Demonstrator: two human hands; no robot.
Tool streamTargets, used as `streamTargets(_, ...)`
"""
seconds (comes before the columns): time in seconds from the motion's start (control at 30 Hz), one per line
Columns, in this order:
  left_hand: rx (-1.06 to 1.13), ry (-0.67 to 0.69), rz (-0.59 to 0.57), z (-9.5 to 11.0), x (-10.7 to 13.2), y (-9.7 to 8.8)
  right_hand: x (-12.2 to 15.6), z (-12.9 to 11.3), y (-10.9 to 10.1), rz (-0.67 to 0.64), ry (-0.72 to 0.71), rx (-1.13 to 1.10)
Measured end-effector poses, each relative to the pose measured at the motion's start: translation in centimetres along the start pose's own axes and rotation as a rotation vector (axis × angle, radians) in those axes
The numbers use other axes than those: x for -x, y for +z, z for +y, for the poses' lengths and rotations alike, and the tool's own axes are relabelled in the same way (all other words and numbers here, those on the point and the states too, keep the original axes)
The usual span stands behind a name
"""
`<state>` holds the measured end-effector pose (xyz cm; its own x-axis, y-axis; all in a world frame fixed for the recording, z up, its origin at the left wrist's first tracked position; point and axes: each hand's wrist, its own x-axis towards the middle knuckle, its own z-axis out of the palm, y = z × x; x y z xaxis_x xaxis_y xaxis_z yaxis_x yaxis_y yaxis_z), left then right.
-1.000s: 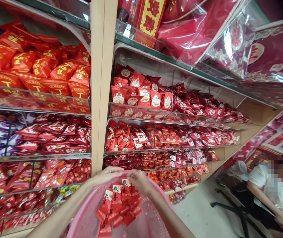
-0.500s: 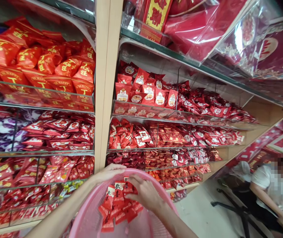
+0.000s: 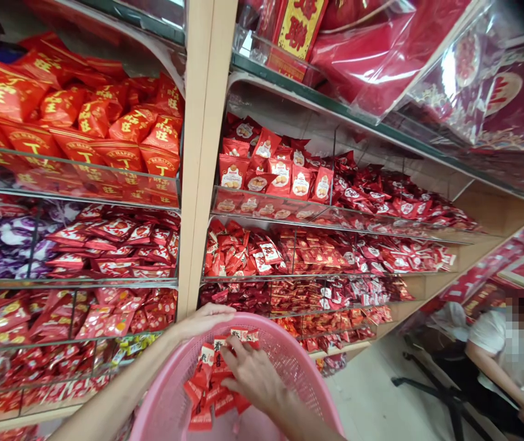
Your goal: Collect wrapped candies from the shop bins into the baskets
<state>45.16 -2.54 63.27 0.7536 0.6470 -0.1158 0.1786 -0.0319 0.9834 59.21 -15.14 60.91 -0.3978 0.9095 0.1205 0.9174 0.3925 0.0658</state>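
Observation:
A pink plastic basket [image 3: 310, 373] with mesh sides is at the lower centre, a cluster of small red snack packets [image 3: 203, 373] with cream tops on its bottom. My left hand [image 3: 206, 320] holds the basket's far rim at the left; some of its fingers are hidden behind the rim. Inside the basket, my right hand [image 3: 257, 376] reaches over the packets. Its fingers are bent and apart from the thumb, with the fingertips touching the packets. Part of the pile is hidden under this hand.
Shelves of red packets [image 3: 284, 177] rise in front behind clear front strips. A wooden upright [image 3: 200, 153] divides them, with larger orange-red bags [image 3: 100, 116] to its left. On the right, a person [image 3: 496, 343] sits beside a wheeled chair base [image 3: 440, 386] on the pale floor.
My right hand has shifted slightly left and its fingers have moved over the packets, uncovering cream tops beyond the fingertips. My left hand stays on the rim. The view has shifted slightly.

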Motion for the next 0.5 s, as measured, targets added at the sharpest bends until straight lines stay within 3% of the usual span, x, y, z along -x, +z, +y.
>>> streamTargets(0.17,0.013,0.026,-0.041,-0.5,-0.2,-0.1,-0.1,0.0,-0.6,0.006,0.014,-0.009)
streamTargets(0.27,0.030,0.020,-0.039,-0.6,-0.3,-0.1,-0.4,-1.3,-0.2,0.013,-0.008,0.007)
streamTargets(0.5,0.044,-0.024,-0.043,-0.3,-0.3,0.1,-2.1,-4.8,2.4,0.083,-0.223,0.089)
